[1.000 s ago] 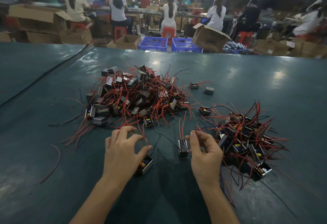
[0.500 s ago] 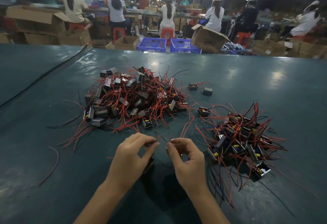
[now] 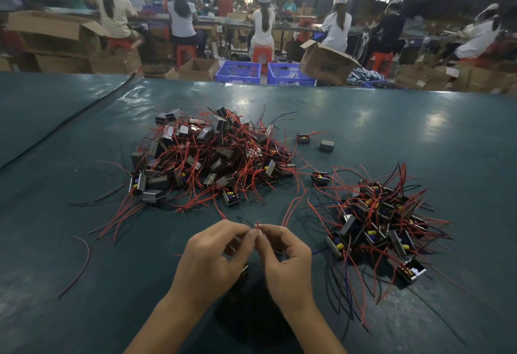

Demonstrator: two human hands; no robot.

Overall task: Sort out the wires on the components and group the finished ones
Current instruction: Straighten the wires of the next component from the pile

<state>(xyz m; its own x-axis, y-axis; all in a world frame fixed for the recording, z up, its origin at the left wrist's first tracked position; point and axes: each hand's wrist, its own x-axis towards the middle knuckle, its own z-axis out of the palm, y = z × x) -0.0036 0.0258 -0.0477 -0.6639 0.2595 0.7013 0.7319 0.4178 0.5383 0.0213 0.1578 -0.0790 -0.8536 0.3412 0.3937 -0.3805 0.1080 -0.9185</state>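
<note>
A big heap of small boxy components with red and black wires (image 3: pixel 212 157) lies at the middle of the dark green table (image 3: pixel 419 135). A smaller heap of the same components (image 3: pixel 375 222) lies to the right. My left hand (image 3: pixel 215 255) and my right hand (image 3: pixel 285 258) meet in front of the heaps, fingertips pinched together on the thin red wires (image 3: pixel 257 225) of a component. That component is mostly hidden under my hands; a dark part (image 3: pixel 244 269) shows below my left palm.
Two single components (image 3: pixel 303 138) (image 3: pixel 326 146) lie behind the gap between the heaps, a third (image 3: pixel 321 178) nearer. A loose red wire (image 3: pixel 81 264) lies at the left. Beyond the table's far edge stand blue crates (image 3: pixel 237 72), cardboard boxes and seated workers.
My hands have come together from apart, lifting the components' wires between them; the component that stood by my right fingers is now hidden beneath my hands.
</note>
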